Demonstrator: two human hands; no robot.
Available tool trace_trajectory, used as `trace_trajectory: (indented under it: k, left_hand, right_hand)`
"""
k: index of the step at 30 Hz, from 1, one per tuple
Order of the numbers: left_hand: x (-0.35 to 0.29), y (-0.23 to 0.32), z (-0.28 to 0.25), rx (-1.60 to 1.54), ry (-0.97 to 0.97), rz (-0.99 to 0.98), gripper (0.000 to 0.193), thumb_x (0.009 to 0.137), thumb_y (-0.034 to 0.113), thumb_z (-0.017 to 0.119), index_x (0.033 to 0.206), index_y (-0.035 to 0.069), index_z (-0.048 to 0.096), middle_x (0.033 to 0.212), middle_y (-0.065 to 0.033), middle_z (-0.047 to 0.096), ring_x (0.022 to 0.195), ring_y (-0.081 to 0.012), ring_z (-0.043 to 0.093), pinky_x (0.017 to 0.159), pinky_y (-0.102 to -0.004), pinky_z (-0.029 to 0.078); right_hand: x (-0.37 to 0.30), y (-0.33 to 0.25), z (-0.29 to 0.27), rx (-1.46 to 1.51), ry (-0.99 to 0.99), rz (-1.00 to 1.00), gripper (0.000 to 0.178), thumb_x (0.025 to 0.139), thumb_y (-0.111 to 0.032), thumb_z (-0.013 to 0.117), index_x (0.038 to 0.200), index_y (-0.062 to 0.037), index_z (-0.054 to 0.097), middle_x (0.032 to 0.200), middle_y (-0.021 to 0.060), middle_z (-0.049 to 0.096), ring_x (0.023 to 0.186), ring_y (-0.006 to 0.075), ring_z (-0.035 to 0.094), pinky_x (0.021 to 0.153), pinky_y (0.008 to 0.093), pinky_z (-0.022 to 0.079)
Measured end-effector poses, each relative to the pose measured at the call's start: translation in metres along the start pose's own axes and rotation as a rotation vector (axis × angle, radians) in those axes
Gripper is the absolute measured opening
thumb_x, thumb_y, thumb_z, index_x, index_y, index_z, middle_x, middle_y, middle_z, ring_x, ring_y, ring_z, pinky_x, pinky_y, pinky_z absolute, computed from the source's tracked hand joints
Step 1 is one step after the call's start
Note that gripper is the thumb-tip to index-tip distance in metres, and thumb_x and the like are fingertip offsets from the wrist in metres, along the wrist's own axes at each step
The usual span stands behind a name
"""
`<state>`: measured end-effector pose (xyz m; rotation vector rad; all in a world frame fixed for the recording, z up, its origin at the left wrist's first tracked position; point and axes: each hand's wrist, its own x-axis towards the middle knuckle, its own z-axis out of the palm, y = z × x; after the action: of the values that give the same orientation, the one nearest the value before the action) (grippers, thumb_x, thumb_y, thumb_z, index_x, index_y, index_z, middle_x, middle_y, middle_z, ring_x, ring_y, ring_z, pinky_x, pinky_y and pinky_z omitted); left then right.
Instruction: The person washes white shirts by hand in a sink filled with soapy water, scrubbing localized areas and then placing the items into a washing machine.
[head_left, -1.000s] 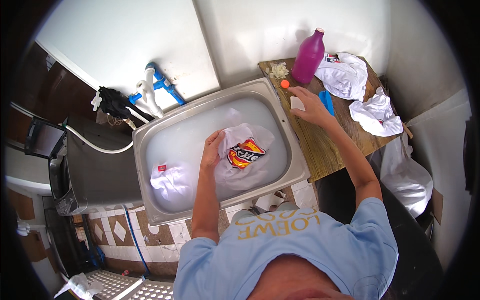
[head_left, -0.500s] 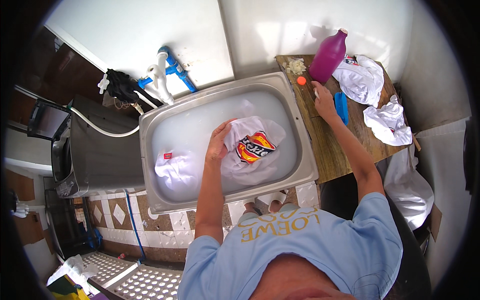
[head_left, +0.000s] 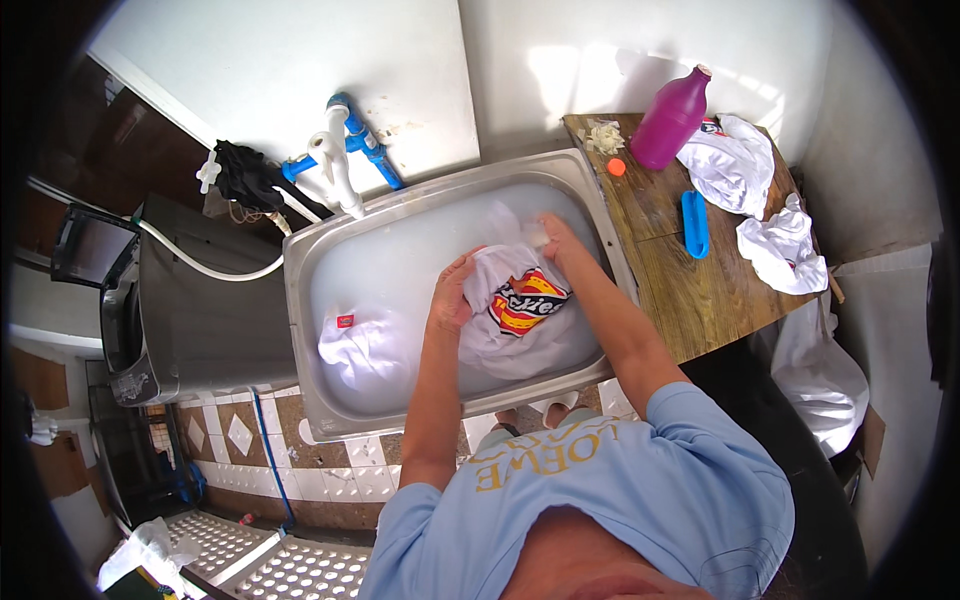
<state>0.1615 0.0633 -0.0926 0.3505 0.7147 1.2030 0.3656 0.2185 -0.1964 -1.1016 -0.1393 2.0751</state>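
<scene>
A white shirt (head_left: 530, 345) with a red, yellow and black printed patch lies half in the cloudy water of the steel sink (head_left: 370, 425). On its left edge, my left hand (head_left: 454, 292) pinches the cloth. My right hand (head_left: 562, 240) is at the shirt's far right side, closed round a small pale bar that looks like soap; its fingers cover most of it. Farther left, another white garment (head_left: 365, 350) with a small red tag floats partly sunk.
A wooden table (head_left: 665, 300) right of the sink bears a purple bottle (head_left: 670, 120), an orange cap (head_left: 616, 167), a blue oblong tray (head_left: 695, 225) and white garments (head_left: 735, 170). A white tap pipe (head_left: 338, 170) reaches over the sink's back rim. A dark washing machine (head_left: 210, 290) stands left.
My right hand has moved left from the table to the shirt in the sink, carrying the small pale bar. My left hand stays on the shirt. The view has shifted slightly.
</scene>
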Motion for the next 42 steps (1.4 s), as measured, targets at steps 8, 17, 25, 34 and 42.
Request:
trace_trajectory:
  k: [8, 17, 25, 34, 42]
  left_hand:
    - [0.003, -0.014, -0.007, -0.071, 0.112, 0.071, 0.034, 0.095, 0.009, 0.045, 0.126, -0.004, 0.049, 0.122, -0.0149, 0.057, 0.111, -0.0246, 0.057, 0.097, -0.0370, 0.046]
    - [-0.007, -0.020, 0.014, -0.036, -0.015, 0.080, 0.038, 0.089, -0.002, 0.039, 0.127, -0.004, 0.046, 0.125, -0.0134, 0.053, 0.116, -0.0226, 0.053, 0.101, -0.0364, 0.042]
    - [-0.012, -0.010, 0.017, 0.019, -0.022, 0.088, 0.047, 0.083, -0.008, 0.040, 0.129, -0.008, 0.046, 0.125, -0.0197, 0.055, 0.113, -0.0273, 0.057, 0.099, -0.0380, 0.046]
    - [-0.010, 0.003, -0.005, 0.091, 0.124, 0.060, 0.035, 0.086, -0.003, 0.050, 0.120, -0.005, 0.057, 0.108, -0.0150, 0.066, 0.094, -0.0229, 0.066, 0.085, -0.0332, 0.054]
    - [-0.011, 0.009, 0.009, 0.267, 0.080, 0.090, 0.030, 0.091, 0.007, 0.055, 0.118, -0.004, 0.058, 0.108, -0.0149, 0.066, 0.096, -0.0225, 0.065, 0.086, -0.0335, 0.054]
  right_hand:
    - [-0.116, 0.080, 0.131, -1.248, -0.286, -1.157, 0.026, 0.087, -0.030, 0.058, 0.101, -0.0078, 0.061, 0.094, 0.0134, 0.062, 0.087, 0.0275, 0.060, 0.076, 0.0411, 0.047]
    - [-0.112, 0.068, 0.125, -1.512, 0.067, -1.070, 0.029, 0.084, -0.035, 0.060, 0.097, -0.0100, 0.061, 0.093, 0.0152, 0.061, 0.084, 0.0359, 0.060, 0.074, 0.0453, 0.047]
    - [-0.106, 0.022, 0.111, -1.053, -0.013, -0.487, 0.022, 0.087, -0.021, 0.058, 0.101, -0.0049, 0.057, 0.093, 0.0156, 0.062, 0.082, 0.0325, 0.061, 0.070, 0.0430, 0.049]
    - [-0.160, -0.048, 0.072, -1.510, -0.124, -1.293, 0.012, 0.082, -0.006, 0.053, 0.093, -0.0061, 0.058, 0.089, 0.0180, 0.060, 0.089, 0.0366, 0.059, 0.076, 0.0437, 0.047]
    - [-0.173, -0.109, 0.011, -1.862, 0.213, -1.396, 0.015, 0.081, -0.020, 0.063, 0.090, -0.0083, 0.064, 0.098, 0.0105, 0.058, 0.095, 0.0298, 0.055, 0.083, 0.0432, 0.042]
